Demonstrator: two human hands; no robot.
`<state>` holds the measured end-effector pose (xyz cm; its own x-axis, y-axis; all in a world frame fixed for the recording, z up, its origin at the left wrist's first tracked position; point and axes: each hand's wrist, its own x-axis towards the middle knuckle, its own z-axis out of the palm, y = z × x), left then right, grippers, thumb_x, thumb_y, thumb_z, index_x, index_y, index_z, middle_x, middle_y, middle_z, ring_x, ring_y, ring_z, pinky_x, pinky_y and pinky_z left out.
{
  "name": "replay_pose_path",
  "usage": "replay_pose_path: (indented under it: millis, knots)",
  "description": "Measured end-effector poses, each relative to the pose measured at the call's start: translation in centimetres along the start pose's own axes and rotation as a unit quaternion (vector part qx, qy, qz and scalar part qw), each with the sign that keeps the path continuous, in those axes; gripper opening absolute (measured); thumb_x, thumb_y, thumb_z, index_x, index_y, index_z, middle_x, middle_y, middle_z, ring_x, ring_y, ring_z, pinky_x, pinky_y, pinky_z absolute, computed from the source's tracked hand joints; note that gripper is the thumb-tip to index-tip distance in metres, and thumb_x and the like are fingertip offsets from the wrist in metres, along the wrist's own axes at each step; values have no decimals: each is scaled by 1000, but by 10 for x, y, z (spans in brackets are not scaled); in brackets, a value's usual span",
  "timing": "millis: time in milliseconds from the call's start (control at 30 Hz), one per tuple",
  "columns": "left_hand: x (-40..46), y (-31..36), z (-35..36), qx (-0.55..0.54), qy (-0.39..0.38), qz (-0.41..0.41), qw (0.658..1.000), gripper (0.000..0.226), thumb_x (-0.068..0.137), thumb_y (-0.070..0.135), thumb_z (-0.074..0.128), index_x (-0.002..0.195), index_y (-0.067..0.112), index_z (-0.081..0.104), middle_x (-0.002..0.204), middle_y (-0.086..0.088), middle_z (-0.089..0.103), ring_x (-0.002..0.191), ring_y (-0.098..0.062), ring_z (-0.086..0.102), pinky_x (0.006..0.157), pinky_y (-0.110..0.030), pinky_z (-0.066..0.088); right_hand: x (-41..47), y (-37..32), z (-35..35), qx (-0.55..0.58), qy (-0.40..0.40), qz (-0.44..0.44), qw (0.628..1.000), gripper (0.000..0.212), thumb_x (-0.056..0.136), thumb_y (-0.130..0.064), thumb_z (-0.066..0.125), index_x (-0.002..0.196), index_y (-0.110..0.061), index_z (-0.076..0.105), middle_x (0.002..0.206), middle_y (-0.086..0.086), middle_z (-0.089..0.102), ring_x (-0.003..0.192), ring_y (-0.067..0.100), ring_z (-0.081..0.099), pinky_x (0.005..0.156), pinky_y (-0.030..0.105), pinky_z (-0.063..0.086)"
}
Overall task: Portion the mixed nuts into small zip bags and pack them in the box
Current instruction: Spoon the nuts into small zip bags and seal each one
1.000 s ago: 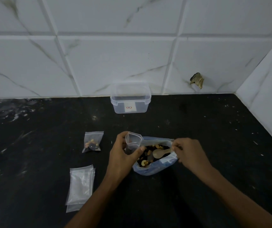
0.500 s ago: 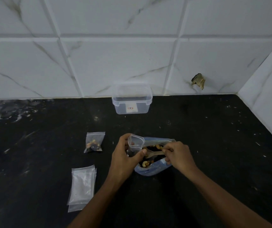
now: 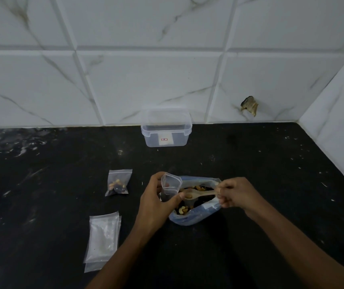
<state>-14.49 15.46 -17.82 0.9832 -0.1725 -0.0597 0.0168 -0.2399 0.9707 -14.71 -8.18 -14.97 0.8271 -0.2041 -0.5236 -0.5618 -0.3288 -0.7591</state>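
My left hand (image 3: 156, 203) holds a small clear zip bag (image 3: 170, 185) upright with its mouth open. It sits at the left edge of a large blue-tinted bag of mixed nuts (image 3: 196, 213) lying on the black counter. My right hand (image 3: 235, 193) pinches the handle of a small wooden spoon (image 3: 198, 193). The spoon's bowl points left and touches the small bag's side. A filled small zip bag (image 3: 118, 183) with nuts lies to the left. A clear plastic box (image 3: 166, 130) stands open by the wall.
A stack of empty zip bags (image 3: 103, 239) lies flat at the front left. The black counter (image 3: 271, 174) meets white marble tiles at the back and a white side wall on the right. A brown chipped spot (image 3: 249, 105) marks the back tiles.
My right hand has lifted the spoon out of the nut bag and moved it left towards the small bag's mouth. My left hand has kept the small bag in place.
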Motion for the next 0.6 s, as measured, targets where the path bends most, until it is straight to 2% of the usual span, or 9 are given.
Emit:
replay_pose_path:
  millis: [167,267,333,400,467,533,600]
  knots:
    - [4,-2,3,21,6,11,1000,55,78,25,81,112,50,45,113,14,63,102,7,60,76,-10,51,-20,-26,-25,40,4,-55,998,13,92,-4,59,89,-7,72,79,14,68,64,14,63,56,23,52]
    - [8,-4,6,39,1,18,999,60,77,27,81,116,52,43,119,12,60,107,1,61,82,-18,55,-34,-47,-29,42,20,-106,993,13,91,-4,59,87,-8,72,77,11,67,61,13,63,55,22,52]
    - [10,-4,8,43,-9,18,999,62,77,28,80,121,48,43,123,11,59,110,-3,60,86,-25,57,-44,-59,-24,12,28,-139,990,13,91,-6,60,88,-11,72,78,10,69,61,12,64,54,20,52]
    - [10,-2,11,42,-14,19,999,62,77,27,81,123,44,43,123,12,60,110,0,60,85,-17,54,-53,-65,-15,-76,60,-201,975,13,91,-9,61,87,-15,71,72,4,69,58,9,66,54,18,53]
    - [9,0,15,37,-17,19,999,60,78,25,81,124,40,45,120,14,61,107,7,58,80,-8,50,-61,-66,-3,-190,107,-297,930,11,90,-10,62,88,-17,71,73,-5,66,60,7,65,57,18,54]
    - [9,2,18,27,-12,19,999,57,78,24,81,122,38,47,116,13,63,103,10,59,77,-6,48,-64,-62,9,-304,130,-416,847,9,87,-7,64,87,-14,69,78,-3,63,65,8,60,60,25,53]
    - [9,4,19,16,-4,22,1000,52,79,23,80,118,38,49,111,11,65,99,8,61,76,-7,48,-65,-56,16,-400,120,-494,762,8,82,-6,64,83,-13,67,77,0,60,60,10,55,54,22,47]
